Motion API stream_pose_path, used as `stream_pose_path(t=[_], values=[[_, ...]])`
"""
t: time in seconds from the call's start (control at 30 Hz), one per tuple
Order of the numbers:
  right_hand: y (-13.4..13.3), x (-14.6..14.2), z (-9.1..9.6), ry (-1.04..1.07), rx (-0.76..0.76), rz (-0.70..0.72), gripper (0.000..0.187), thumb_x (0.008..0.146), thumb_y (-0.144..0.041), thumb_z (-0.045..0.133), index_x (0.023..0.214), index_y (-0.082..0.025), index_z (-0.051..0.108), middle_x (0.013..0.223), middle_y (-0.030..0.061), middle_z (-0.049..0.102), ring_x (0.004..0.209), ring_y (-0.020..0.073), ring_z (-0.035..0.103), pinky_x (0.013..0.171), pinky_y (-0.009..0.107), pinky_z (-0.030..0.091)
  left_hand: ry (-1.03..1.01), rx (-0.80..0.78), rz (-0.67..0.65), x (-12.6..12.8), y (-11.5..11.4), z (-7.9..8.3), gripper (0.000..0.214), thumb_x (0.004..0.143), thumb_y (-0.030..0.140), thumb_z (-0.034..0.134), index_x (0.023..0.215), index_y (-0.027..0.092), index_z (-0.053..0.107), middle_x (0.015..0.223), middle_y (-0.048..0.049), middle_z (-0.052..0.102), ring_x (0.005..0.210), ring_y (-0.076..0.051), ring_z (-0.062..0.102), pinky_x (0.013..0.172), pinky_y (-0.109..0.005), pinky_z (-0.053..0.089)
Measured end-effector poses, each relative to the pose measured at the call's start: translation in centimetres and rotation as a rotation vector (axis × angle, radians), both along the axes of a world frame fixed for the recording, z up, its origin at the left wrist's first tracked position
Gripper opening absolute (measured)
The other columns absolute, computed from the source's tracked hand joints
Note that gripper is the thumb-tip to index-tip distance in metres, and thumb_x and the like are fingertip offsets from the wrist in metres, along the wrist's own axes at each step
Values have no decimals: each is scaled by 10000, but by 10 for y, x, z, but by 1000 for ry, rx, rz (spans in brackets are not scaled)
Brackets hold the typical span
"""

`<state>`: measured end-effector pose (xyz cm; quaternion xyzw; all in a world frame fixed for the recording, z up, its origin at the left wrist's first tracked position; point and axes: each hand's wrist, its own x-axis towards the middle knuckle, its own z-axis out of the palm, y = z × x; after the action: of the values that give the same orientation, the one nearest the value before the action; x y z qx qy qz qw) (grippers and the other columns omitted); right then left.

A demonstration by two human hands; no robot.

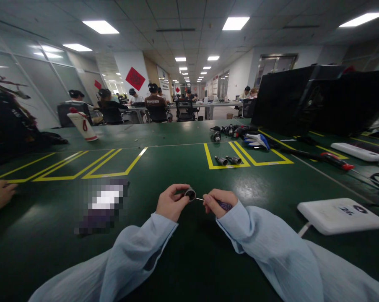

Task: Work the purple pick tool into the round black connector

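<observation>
My left hand pinches a round metal connector, its open end turned toward the right. In my right hand is a small screwdriver with a dark purple handle. Its thin shaft points left, and the tip is at or very near the connector's open end; I cannot tell whether it touches inside. Two similar metal connectors lie on the table beyond my hands, inside a yellow taped box.
More dark connectors and a blue-white glove lie farther back. A white power bank is at right, near a red-black screwdriver. At left are a blurred flat object, a paper cup and another person's hand.
</observation>
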<state>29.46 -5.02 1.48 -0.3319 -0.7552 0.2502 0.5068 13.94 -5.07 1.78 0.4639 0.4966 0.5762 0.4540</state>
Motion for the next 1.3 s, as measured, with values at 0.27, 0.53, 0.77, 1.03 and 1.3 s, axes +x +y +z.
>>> stream_pose_path(t=[0.27,0.53,0.77,1.03,1.3], values=[[1,-2,-4,13,-43,21,287,784,-317,469,571,-156,576,467,2,578,421,75,519,459,190,415,-11,12,21,-1,1,-1,275,469,129,668,732,122,590,820,-43,649,670,-152,626,698,-318,512],[7,-8,-10,345,-397,130,308,725,-432,532,600,-152,558,481,8,591,411,84,528,429,202,459,-22,-37,13,-4,3,0,285,481,136,664,757,120,596,765,-40,642,678,-165,620,649,-331,528],[10,-7,-9,437,-559,145,313,716,-445,536,607,-151,547,489,3,596,409,81,525,430,202,446,-2,-26,21,-6,4,-3,285,478,114,655,757,118,594,813,-48,642,678,-168,623,667,-349,524],[3,-9,-16,81,-153,-3,297,752,-372,496,560,-159,572,507,14,583,441,88,513,445,208,414,-3,25,63,-5,5,-6,314,456,137,687,756,122,597,938,-71,630,735,-162,625,779,-346,478],[3,-11,-11,351,-330,67,287,745,-404,511,604,-158,555,485,12,591,409,88,522,433,207,451,-38,-28,60,-5,5,-4,331,440,176,694,752,112,603,738,-44,646,684,-183,619,663,-349,516]])
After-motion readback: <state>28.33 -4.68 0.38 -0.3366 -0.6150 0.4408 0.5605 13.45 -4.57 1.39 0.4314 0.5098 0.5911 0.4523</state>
